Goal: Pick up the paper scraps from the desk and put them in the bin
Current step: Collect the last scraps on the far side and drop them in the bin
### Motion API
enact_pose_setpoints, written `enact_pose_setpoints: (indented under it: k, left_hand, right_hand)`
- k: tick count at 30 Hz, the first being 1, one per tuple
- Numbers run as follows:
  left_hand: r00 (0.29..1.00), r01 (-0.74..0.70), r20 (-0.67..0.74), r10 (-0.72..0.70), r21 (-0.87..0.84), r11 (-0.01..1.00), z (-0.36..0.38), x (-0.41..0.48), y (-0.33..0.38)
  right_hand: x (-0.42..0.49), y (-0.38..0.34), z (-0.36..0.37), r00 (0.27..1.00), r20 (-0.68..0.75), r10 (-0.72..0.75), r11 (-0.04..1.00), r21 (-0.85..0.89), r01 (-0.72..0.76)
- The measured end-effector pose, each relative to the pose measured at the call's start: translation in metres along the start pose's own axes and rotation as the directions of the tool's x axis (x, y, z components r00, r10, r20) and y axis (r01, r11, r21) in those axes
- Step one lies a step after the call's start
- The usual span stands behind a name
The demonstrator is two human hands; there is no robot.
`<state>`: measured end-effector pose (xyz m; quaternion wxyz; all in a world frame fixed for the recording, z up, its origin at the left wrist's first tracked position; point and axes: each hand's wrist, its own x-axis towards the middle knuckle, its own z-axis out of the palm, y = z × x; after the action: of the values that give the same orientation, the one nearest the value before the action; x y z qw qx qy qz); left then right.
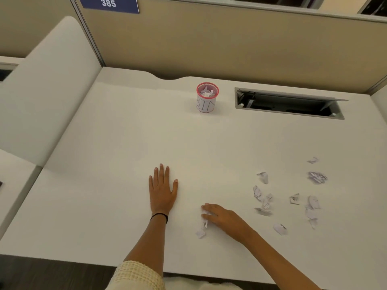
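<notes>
A small bin [206, 105] with a pink rim and "BIN" written on it stands at the back of the white desk [125, 143], with crumpled paper inside. My left hand [163, 189] lies flat on the desk, fingers straight. My right hand [219, 216] is low over the desk, its fingers curled on a white paper scrap [205, 222]. Another scrap [200, 233] lies just below it. Several more scraps are scattered to the right, among them a crumpled one [317, 177] and a cluster [262, 200].
An open cable hatch [289, 104] is sunk into the desk right of the bin. Beige partition walls [230, 45] close the back and left. A sign reading 385 [109, 4] hangs at the top left. The desk's front edge runs just below my forearms.
</notes>
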<state>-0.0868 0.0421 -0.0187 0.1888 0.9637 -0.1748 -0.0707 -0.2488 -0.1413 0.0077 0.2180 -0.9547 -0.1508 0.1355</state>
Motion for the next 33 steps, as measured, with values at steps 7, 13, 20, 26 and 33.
enact_pose_setpoints:
  k: [7,13,20,26,33]
  left_hand:
    - [0.997,-0.073,0.011,0.073,0.014,0.997,0.001,0.015,-0.001]
    - [0.996,-0.087,0.0,0.087,-0.003,0.996,0.001,0.038,-0.002]
    - [0.997,-0.073,-0.004,0.073,0.009,0.997,0.0,0.061,-0.001]
    - [0.999,-0.054,0.0,0.054,0.013,0.998,0.001,0.07,-0.001]
    - [0.998,-0.056,-0.012,0.056,0.015,0.998,0.001,0.069,-0.001]
  right_hand:
    - [0.02,0.028,-0.009,0.989,-0.076,0.129,0.992,-0.007,-0.129]
    - [0.052,0.061,-0.037,0.92,-0.282,0.274,0.962,0.092,-0.258]
    - [0.117,0.108,-0.125,0.632,-0.474,0.613,0.74,0.624,-0.249]
    - [0.195,0.144,-0.213,0.471,-0.634,0.613,0.778,0.587,-0.224]
    - [0.242,0.168,-0.253,0.512,-0.595,0.62,0.783,0.516,-0.348]
